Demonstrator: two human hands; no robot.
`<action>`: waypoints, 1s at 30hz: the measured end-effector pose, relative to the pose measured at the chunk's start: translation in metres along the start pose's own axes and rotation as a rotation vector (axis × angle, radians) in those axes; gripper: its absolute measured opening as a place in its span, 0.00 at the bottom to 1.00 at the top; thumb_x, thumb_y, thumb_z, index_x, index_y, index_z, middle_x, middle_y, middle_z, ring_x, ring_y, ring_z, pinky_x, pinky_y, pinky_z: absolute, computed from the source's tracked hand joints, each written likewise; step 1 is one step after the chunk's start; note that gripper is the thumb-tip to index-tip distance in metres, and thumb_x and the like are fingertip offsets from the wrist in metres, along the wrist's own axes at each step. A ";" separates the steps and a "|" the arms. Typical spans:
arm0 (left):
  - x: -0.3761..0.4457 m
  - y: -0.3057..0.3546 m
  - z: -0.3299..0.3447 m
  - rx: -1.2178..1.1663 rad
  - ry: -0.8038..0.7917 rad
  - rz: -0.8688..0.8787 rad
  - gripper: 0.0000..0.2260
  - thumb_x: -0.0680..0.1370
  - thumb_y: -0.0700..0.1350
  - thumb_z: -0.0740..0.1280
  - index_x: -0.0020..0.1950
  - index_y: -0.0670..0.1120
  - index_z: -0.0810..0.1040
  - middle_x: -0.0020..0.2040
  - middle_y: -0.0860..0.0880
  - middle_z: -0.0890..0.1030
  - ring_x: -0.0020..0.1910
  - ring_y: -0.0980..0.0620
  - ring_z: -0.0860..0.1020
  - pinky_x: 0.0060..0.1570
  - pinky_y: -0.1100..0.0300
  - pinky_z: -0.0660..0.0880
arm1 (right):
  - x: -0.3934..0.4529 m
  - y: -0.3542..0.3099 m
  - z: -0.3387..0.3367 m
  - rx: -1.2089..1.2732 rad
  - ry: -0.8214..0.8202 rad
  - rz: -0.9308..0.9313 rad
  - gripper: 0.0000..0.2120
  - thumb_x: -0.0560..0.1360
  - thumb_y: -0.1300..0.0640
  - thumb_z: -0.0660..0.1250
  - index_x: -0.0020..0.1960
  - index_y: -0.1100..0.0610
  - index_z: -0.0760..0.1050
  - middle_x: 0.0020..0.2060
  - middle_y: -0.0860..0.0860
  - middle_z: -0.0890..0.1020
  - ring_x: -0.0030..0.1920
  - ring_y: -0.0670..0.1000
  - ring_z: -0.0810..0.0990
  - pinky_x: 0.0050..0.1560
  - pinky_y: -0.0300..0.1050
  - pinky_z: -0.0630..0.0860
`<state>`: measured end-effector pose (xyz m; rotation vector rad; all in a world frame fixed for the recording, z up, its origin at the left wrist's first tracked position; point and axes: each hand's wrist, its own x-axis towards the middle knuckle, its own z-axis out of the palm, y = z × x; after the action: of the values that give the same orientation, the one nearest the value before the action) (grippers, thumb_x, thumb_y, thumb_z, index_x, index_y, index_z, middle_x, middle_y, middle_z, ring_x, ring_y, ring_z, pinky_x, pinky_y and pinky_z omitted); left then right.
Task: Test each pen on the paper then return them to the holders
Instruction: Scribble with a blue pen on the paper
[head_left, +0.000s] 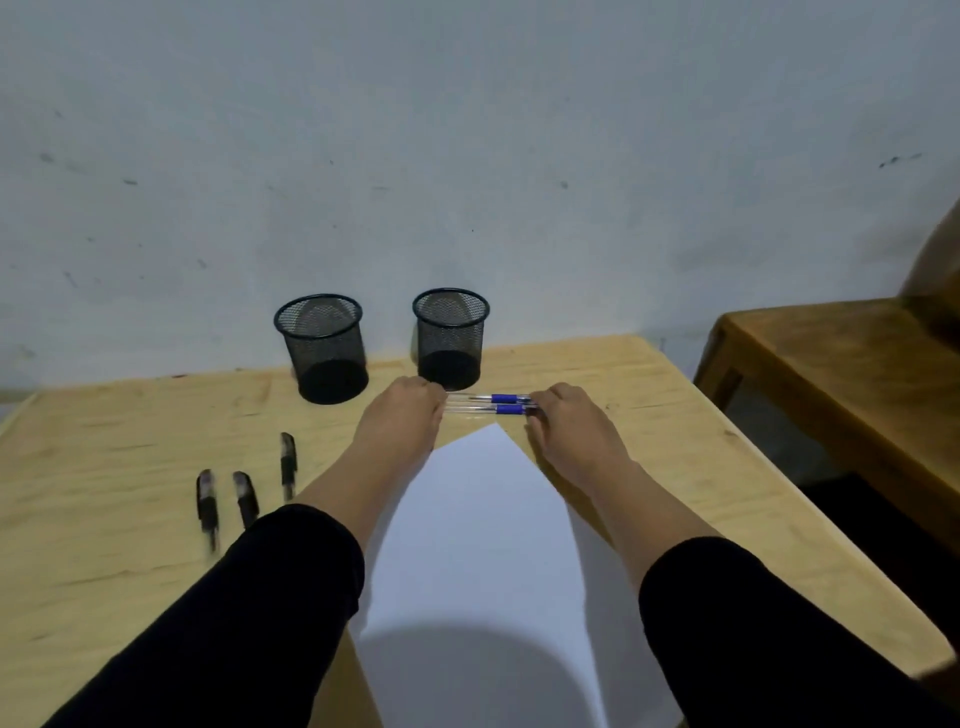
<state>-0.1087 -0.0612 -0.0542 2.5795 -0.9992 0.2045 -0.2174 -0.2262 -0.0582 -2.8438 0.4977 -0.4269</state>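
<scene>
1. Leave the three black pens (244, 493) lying on the left of the pale wooden tabletop (130, 519); they are well apart from the hands.
2. The two black mesh holders (322, 348) stand at the wall, both seem empty.
3. The left hand (400, 415) has its fingers curled over the clear ends of the two blue-grip pens (491, 404); keep this grip light.
4. The right hand (566, 426) pinches the tip ends; I think it should lift one pen only.
5. Bring that pen down to the white paper sheet (478, 545), just in front, for the test.
</scene>
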 end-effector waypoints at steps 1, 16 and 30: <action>0.003 -0.002 0.003 -0.004 -0.004 0.008 0.10 0.78 0.44 0.60 0.53 0.43 0.78 0.50 0.43 0.80 0.50 0.43 0.75 0.47 0.51 0.74 | 0.003 0.003 0.004 0.005 0.010 -0.002 0.15 0.78 0.56 0.59 0.62 0.59 0.74 0.56 0.56 0.76 0.56 0.55 0.74 0.52 0.49 0.74; 0.001 -0.010 -0.015 -0.339 0.205 -0.137 0.07 0.76 0.39 0.65 0.49 0.45 0.82 0.47 0.44 0.83 0.47 0.47 0.78 0.49 0.61 0.71 | 0.014 -0.026 -0.021 1.141 0.227 0.359 0.09 0.72 0.61 0.70 0.52 0.58 0.76 0.32 0.46 0.77 0.37 0.46 0.76 0.38 0.32 0.74; -0.022 0.018 -0.089 -0.750 0.217 -0.184 0.11 0.76 0.46 0.65 0.57 0.50 0.79 0.44 0.54 0.81 0.42 0.59 0.77 0.39 0.80 0.66 | -0.003 -0.100 -0.050 0.777 -0.051 -0.068 0.12 0.78 0.59 0.59 0.48 0.66 0.78 0.32 0.51 0.75 0.36 0.51 0.72 0.42 0.46 0.69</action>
<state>-0.1375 -0.0249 0.0272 1.8945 -0.5962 0.0418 -0.2070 -0.1416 0.0142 -2.1143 0.1637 -0.4366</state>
